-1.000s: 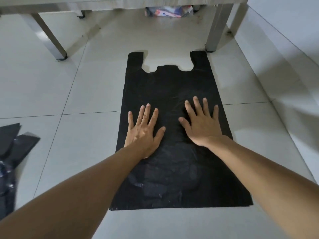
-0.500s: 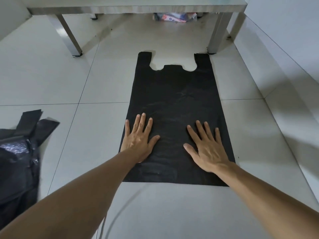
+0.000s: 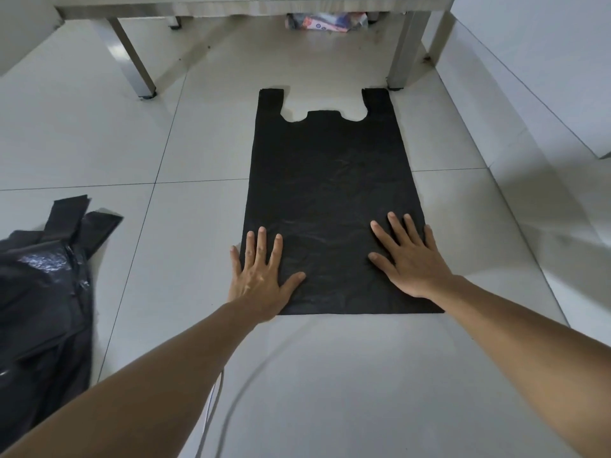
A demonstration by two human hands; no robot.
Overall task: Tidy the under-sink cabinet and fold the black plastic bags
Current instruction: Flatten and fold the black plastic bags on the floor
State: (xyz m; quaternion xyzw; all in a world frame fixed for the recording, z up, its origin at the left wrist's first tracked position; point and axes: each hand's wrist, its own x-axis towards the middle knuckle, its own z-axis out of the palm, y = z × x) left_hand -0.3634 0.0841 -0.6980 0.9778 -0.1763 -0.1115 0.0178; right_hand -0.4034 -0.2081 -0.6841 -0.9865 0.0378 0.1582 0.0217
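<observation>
Pressing one black plastic bag (image 3: 330,206) flat on the tiled floor (image 3: 99,133), handles pointing away from me toward the metal legs (image 3: 139,71) of the sink unit. My left hand (image 3: 261,279) is lying spread and flat on the bag's near left corner, little finger overhanging the edge onto the tile. My right hand (image 3: 410,259) is lying spread and flat near the right edge, fingers fanned. Neither hand is gripping anything.

A loose heap of more black bags (image 3: 43,292) is sitting well apart on my left, not yet folded. A crumpled printed packet (image 3: 325,23) is showing under the unit at the back.

Risks I am noting, as judgement:
- The film is looking thin and slick on glossy tile, so if I am pushing harder with one palm the whole bag is likely sliding or skewing rather than smoothing.
- Faint wrinkles are visible across the middle; folding over them is probably trapping air and giving a puffy, crooked fold.
- With the left hand half off the edge, lifting it is liable to drag that corner up and curl it.
- The far handles are lying unweighted; any draught or tug is likely flipping them.
- A thin pale cord (image 3: 215,401) is trailing by my left forearm; I cannot tell what it is, but it may be snagging.
</observation>
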